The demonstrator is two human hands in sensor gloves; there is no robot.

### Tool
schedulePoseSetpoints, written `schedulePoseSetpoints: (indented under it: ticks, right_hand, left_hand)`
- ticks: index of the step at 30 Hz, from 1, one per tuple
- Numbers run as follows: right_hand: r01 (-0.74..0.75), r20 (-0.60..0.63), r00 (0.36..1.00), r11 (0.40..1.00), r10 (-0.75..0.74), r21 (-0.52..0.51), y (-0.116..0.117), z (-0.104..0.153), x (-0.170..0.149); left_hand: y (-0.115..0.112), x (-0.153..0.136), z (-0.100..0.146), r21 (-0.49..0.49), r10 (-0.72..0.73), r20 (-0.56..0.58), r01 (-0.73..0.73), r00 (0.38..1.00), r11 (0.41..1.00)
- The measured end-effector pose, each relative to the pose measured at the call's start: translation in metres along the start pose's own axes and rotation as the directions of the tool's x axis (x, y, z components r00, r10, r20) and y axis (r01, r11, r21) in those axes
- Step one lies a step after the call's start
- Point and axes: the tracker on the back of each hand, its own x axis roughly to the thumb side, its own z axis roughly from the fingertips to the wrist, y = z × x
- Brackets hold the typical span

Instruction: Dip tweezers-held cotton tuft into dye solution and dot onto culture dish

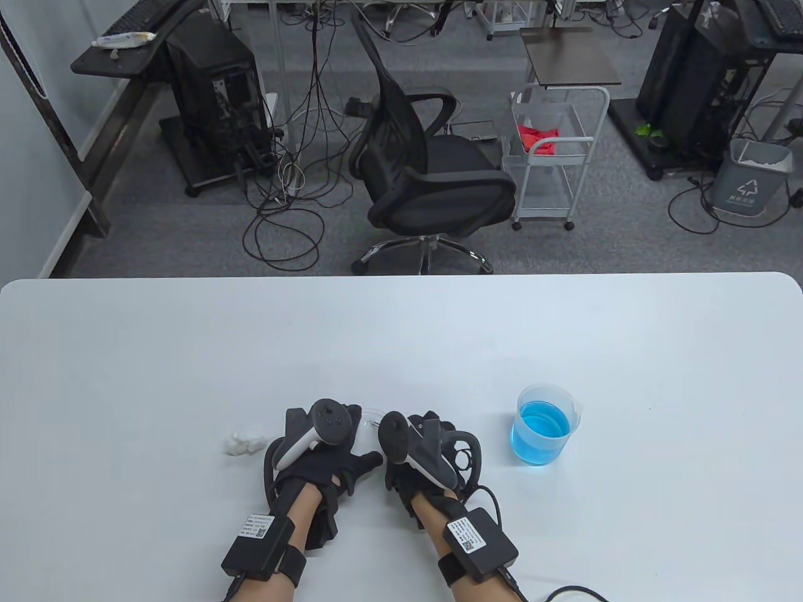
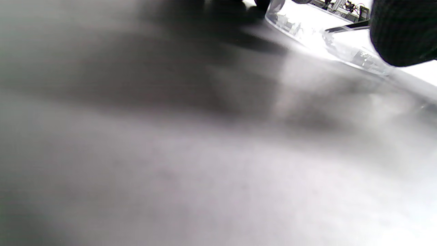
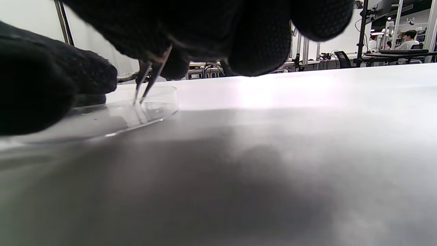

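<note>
A clear culture dish (image 1: 371, 416) lies between my hands, mostly hidden by them. My right hand (image 1: 419, 465) pinches metal tweezers (image 3: 151, 79). Their tips stand slightly apart and point down into the dish (image 3: 112, 116); I can make out no tuft between them. My left hand (image 1: 321, 453) holds the dish's left side, its fingers (image 3: 92, 77) at the rim. A white cotton clump (image 1: 242, 443) lies just left of the left hand. A beaker of blue dye (image 1: 543, 427) stands to the right of the right hand. In the left wrist view the dish (image 2: 307, 30) and tweezers (image 2: 344, 27) show at the top right.
The white table (image 1: 401, 338) runs wide behind the hands. Cables trail from my right wrist box (image 1: 480, 544) to the table's near edge. Beyond the far edge are an office chair (image 1: 426, 182) and a wire cart (image 1: 555, 157).
</note>
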Motion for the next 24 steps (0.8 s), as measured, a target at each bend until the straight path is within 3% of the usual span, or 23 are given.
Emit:
schedulePoseSetpoints:
  ticks: [11,24]
  right_hand:
    - [0.007,0.040,0.999,0.997,-0.004,-0.075,-0.0008,0.0021,0.0060]
    - [0.003,0.041,0.999,0.998,0.000,-0.059,0.0023,0.0016,0.0088]
  left_hand:
    - [0.0001,-0.0002,0.0000,-0.001,-0.001,0.000,0.001,1.000,1.000]
    - [0.0002,-0.0002,0.0003,-0.002,-0.002,0.000,0.002,1.000,1.000]
